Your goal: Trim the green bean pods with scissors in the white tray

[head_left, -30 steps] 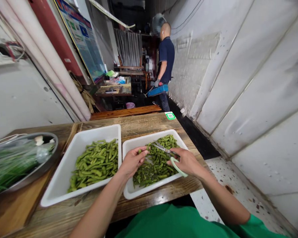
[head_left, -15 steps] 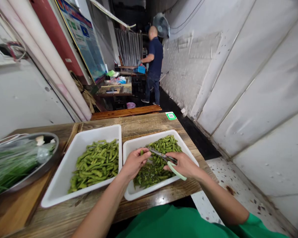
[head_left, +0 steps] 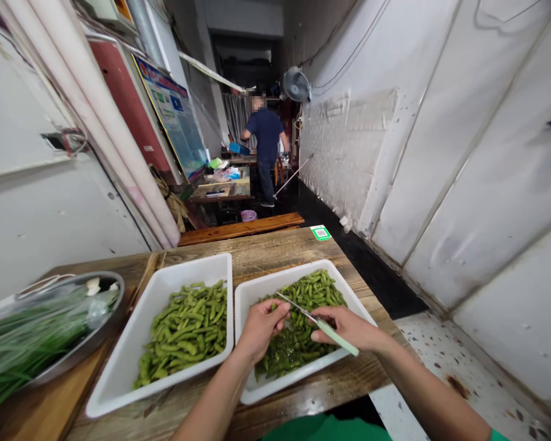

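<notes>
Over the right white tray [head_left: 261, 397] my right hand [head_left: 346, 327] grips a pair of scissors [head_left: 333, 335] with pale green handles. The blades point up and left, towards my left hand [head_left: 264, 327]. Its thumb and fingers are pinched together on a green edamame pod [head_left: 274, 307], mostly hidden by the fingertips. Below both hands lie many edamame pods [head_left: 310, 291] in that tray, darker and wet-looking at the near side. To the left, a second white tray [head_left: 114, 367] holds a heap of trimmed-looking edamame pods [head_left: 188, 334].
A metal bowl [head_left: 80, 361] with bagged green stalks [head_left: 27, 343] stands at the left on the wooden table [head_left: 275, 248]. A QR-code card [head_left: 321, 233] lies at the far corner. Beyond the bench [head_left: 243, 228], a person [head_left: 266, 141] stands near a blue box [head_left: 239, 149].
The view has tilted upward, so the trays sit lower in the picture. The scissors have turned more edge-on in my right hand. The person in the back has turned and moved farther off.
</notes>
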